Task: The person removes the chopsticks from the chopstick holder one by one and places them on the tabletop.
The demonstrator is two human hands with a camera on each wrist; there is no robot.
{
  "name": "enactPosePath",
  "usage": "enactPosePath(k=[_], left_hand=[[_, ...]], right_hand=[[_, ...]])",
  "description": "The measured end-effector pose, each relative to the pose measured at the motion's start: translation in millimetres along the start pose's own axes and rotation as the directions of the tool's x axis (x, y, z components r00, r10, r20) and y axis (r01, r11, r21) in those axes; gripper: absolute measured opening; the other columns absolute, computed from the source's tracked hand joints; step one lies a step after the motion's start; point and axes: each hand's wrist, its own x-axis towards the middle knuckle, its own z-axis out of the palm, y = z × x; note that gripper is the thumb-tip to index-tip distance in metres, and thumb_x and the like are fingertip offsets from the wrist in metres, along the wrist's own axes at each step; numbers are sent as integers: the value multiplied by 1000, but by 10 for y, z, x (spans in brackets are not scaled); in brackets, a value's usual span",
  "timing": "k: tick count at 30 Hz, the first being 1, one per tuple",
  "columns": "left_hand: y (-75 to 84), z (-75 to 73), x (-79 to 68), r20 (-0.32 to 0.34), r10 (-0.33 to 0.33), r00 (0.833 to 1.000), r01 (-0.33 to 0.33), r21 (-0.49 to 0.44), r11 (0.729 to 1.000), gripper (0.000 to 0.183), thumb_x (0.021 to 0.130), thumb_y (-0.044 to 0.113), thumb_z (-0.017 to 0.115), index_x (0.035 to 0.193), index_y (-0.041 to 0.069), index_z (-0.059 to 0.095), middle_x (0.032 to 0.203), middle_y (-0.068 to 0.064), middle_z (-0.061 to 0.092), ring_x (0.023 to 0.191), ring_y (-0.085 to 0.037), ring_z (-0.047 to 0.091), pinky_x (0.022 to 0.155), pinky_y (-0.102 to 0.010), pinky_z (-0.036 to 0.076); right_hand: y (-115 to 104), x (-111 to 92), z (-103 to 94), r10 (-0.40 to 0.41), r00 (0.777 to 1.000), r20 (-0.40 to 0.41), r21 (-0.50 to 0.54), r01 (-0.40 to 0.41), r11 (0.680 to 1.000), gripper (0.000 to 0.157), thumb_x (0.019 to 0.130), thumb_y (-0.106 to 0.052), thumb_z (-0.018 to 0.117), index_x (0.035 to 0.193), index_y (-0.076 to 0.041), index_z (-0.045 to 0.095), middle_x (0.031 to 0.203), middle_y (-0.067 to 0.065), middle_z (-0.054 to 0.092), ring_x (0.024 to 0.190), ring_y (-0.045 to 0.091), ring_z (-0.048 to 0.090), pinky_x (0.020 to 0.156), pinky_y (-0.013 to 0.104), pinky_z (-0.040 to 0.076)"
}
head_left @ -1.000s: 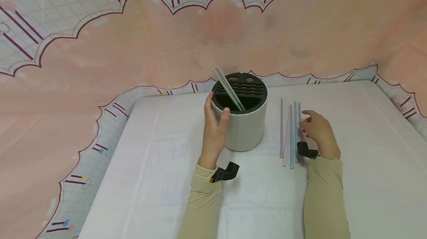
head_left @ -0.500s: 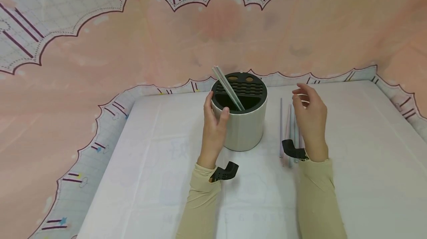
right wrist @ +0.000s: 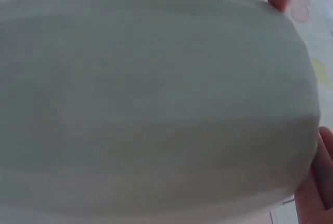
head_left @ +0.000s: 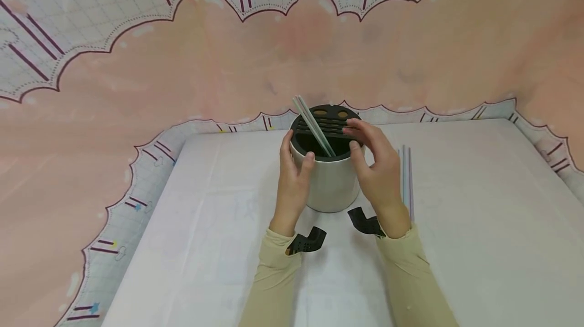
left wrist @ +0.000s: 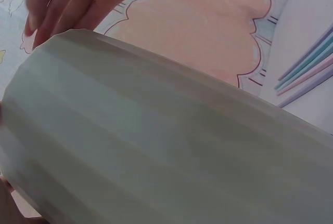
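Before us the left hand (head_left: 292,185) curls thumb and fingers round the left side of a pale container (head_left: 330,190), and the right hand (head_left: 378,172), fingers loosely bent and thumb apart, is at the rim's right side, though we cannot tell whether it touches. The container stands upright on the white table (head_left: 219,241), thin sticks (head_left: 314,126) leaning in its dark lid (head_left: 332,114) and coloured sticks (head_left: 404,175) lying to its right. Behind, we see patterned peach cloth (head_left: 292,63).

Container (head_left: 332,185) stands between left hand (head_left: 293,182) and right hand (head_left: 380,175), leaning sticks (head_left: 314,125) inside. Loose sticks (head_left: 405,175) lie on table (head_left: 493,215), right of right hand.
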Motion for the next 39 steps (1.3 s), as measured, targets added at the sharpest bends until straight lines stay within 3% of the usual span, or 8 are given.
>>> enactPosePath(k=[7,14,18,22,28,37,39], left_hand=[[15,23,-8,-3,16,1000,-16,7,1000,63,87,54,41,139,40,9,145,14,9,132,-11,11,102,-49,18],[37,23,-5,8,9,1000,-9,-2,1000,63,90,43,44,141,32,10,147,7,10,133,-14,12,102,-48,18],[227,-12,-49,11,4,1000,-3,-31,1000,63,91,40,44,142,21,12,147,0,11,134,-19,11,103,-49,17],[417,-48,-99,10,12,1000,-11,-52,999,63,92,38,43,142,16,12,147,-3,11,134,-19,10,103,-48,17],[406,-46,-99,4,44,999,-44,-68,997,60,92,33,44,141,19,13,146,-3,13,133,-16,9,103,-47,18],[401,-49,-97,7,18,1000,-17,-58,998,61,92,35,44,142,18,13,147,-5,12,133,-21,11,102,-47,20],[320,-34,-71,5,21,1000,-20,-52,998,61,92,35,45,142,19,13,147,-4,12,133,-20,11,102,-46,20]], right_hand=[[182,-68,137,-18,989,144,-187,45,981,37,87,-12,54,124,-10,52,123,3,52,105,17,51,91,34,38],[169,-81,253,9,979,203,-356,65,932,39,88,-23,51,125,-10,51,124,4,52,108,24,48,84,42,35],[132,-87,298,17,975,223,-432,84,898,38,88,-19,47,125,-11,52,120,4,55,106,24,47,85,43,32],[113,-85,292,9,972,234,-430,95,898,33,88,-17,48,119,-13,57,108,3,61,102,23,48,87,44,30],[115,-93,259,-27,969,247,-408,129,904,22,89,-20,50,100,-12,66,90,3,66,87,21,54,86,43,32],[121,-84,209,-54,966,252,-354,144,924,17,86,-21,57,94,-9,66,87,3,65,83,22,55,89,42,32],[121,-83,205,-71,968,240,-339,152,929,15,85,-19,58,93,-8,66,86,4,65,84,22,56,90,42,32]])
